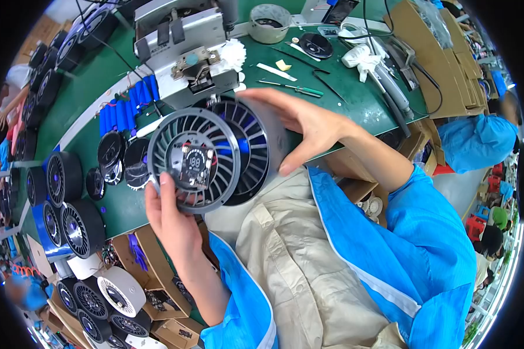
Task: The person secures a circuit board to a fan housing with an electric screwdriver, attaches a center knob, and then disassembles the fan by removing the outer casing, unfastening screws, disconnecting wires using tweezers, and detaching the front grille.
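Note:
My left hand [174,218] grips the lower left rim of a grey vented ring cover [157,148], thumb on its front. A small circuit board [195,166] with a display sits at the cover's centre, and red wires show behind it. My right hand [314,123] is wrapped round a grey cylindrical fan housing [268,136], fingers on top and thumb below. The cover stands tilted in front of the housing's open end, offset to the left. Inside the housing a blue part and dark vanes show; how the two pieces are joined is hidden.
A metal machine [186,64] stands behind the housing. Blue battery packs [128,107] and round black parts [110,154] lie left. A green-handled screwdriver [297,88], tweezers and an electric screwdriver [384,81] lie right. Finished-looking fan units [81,227] crowd the left edge; cardboard [436,64] stands right.

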Tool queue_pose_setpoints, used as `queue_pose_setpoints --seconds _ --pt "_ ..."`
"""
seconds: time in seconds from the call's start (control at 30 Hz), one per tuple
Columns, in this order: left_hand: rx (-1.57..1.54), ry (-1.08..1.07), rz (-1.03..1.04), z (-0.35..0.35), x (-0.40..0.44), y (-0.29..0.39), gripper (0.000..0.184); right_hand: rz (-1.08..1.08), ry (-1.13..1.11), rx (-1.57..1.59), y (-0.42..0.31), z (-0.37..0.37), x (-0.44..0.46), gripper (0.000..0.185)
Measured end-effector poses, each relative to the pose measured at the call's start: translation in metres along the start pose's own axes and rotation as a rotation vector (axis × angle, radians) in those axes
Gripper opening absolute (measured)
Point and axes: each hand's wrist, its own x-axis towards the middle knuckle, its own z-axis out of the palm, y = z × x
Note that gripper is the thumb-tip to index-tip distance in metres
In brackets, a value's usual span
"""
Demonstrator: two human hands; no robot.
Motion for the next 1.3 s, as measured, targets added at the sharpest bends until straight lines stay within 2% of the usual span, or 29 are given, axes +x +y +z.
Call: queue_pose_setpoints --seconds 0.03,0.13,0.17,0.27,0.3,0.37,0.4,0.5,0.6,0.67,0.77,0.8,0.9,1.03,1.17,1.3 --pt "0.08 0.015 0.039 -0.002 0.0 0.005 0.02 -0.001 0.008 -0.002 -0.001 -0.001 -0.001 0.135" --pt "0.208 0.029 0.091 -0.005 0.003 0.01 0.018 -0.153 -0.02 -0.629 -0.006 -0.002 -0.002 0.12" --pt "0.252 0.033 0.104 -0.005 0.004 0.01 0.018 -0.154 -0.013 -0.63 -0.01 -0.005 -0.003 0.12" --pt "0.29 0.072 0.097 0.0 0.005 0.008 0.018 -0.138 0.015 -0.66 -0.02 -0.019 -0.008 0.091" --pt "0.282 0.106 0.079 0.003 0.005 0.007 0.018 -0.14 0.016 -0.654 -0.021 -0.024 -0.011 0.091" --pt "0.281 0.144 0.065 0.0 0.005 0.008 0.018 0.013 0.292 -0.876 -0.021 -0.035 -0.019 0.053" --pt "0.251 0.103 0.054 -0.004 0.006 0.008 0.019 0.01 0.293 -0.87 -0.018 -0.039 -0.023 0.053" --pt "0.191 0.027 0.029 -0.006 0.006 0.009 0.025 0.124 0.422 -1.28 -0.01 -0.046 -0.033 0.033" --pt "0.355 0.025 0.06 0.008 0.006 0.012 0.022 0.139 0.399 -1.27 -0.008 -0.046 -0.032 0.028" --pt "0.306 0.001 0.012 0.0 0.009 0.012 0.023 0.149 0.388 -1.262 -0.011 -0.045 -0.032 0.025" --pt "0.204 -0.053 -0.084 -0.006 0.009 0.013 0.026 0.058 0.414 -0.796 -0.035 -0.036 -0.03 0.025" --pt "0.149 -0.038 -0.099 -0.004 0.004 0.013 0.027 0.059 0.416 -0.795 -0.041 -0.033 -0.031 0.025" --pt "0.041 -0.012 -0.13 0.005 -0.007 0.011 0.03 -0.177 0.254 -0.861 -0.055 -0.024 -0.032 0.026" --pt "-0.015 0.021 -0.114 0.011 -0.013 0.008 0.033 -0.128 0.182 -0.992 -0.08 -0.01 -0.031 0.026" --pt "0.02 -0.059 -0.097 0.004 -0.008 0.002 0.036 -0.109 0.136 -1.19 -0.091 0.002 -0.025 0.023" --pt "-0.018 -0.092 -0.088 0.001 -0.008 0.0 0.028 -0.064 0.072 -1.278 -0.098 0.01 -0.016 0.021"
